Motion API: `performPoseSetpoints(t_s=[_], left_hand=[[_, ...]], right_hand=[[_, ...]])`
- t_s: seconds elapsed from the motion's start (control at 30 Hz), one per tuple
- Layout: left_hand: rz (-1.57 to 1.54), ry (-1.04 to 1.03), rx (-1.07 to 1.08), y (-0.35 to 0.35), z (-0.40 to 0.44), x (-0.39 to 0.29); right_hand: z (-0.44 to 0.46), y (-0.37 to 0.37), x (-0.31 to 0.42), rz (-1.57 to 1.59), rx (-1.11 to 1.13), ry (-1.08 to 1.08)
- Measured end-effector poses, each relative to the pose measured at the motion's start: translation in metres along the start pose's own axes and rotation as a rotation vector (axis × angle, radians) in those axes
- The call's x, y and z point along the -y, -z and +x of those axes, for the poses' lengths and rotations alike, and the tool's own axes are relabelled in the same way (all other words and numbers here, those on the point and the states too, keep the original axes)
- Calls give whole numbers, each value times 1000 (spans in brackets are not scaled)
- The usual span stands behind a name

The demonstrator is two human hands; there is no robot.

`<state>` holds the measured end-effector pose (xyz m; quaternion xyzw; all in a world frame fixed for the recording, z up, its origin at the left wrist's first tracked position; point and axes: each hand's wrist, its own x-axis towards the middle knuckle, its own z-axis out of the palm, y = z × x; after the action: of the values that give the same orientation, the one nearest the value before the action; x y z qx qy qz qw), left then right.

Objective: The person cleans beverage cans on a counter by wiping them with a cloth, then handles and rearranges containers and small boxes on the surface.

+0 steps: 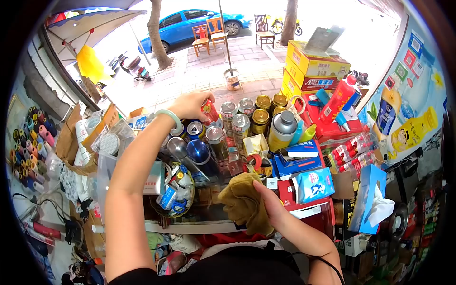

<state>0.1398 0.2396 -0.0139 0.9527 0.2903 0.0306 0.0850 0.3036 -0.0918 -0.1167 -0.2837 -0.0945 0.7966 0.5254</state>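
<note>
My left hand (191,105), with a pale bangle (172,118) on its wrist, reaches to the far side of the counter. Its fingers are closed round a red can (209,110) at the edge of a cluster of drink cans. Silver cans (229,114) and gold cans (261,119) stand just right of it. Close to my body, my right hand (269,199) grips a bunched brown cloth (244,199). A blue-capped flask (202,154) and a basket (189,209) of small items sit between my arms.
A yellow-and-silver spray can (282,130) stands right of the cans. Yellow boxes (311,64) are stacked at the back right, near a red bottle (338,99). A tissue box (368,199) is at the right. Thread spools (35,142) hang at the left.
</note>
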Motion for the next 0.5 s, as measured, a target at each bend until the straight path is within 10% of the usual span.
performPoseSetpoints(t_s=[0.5], left_hand=[[217, 48, 108, -47, 30, 5]], right_hand=[[1, -3, 3, 63, -25, -46]])
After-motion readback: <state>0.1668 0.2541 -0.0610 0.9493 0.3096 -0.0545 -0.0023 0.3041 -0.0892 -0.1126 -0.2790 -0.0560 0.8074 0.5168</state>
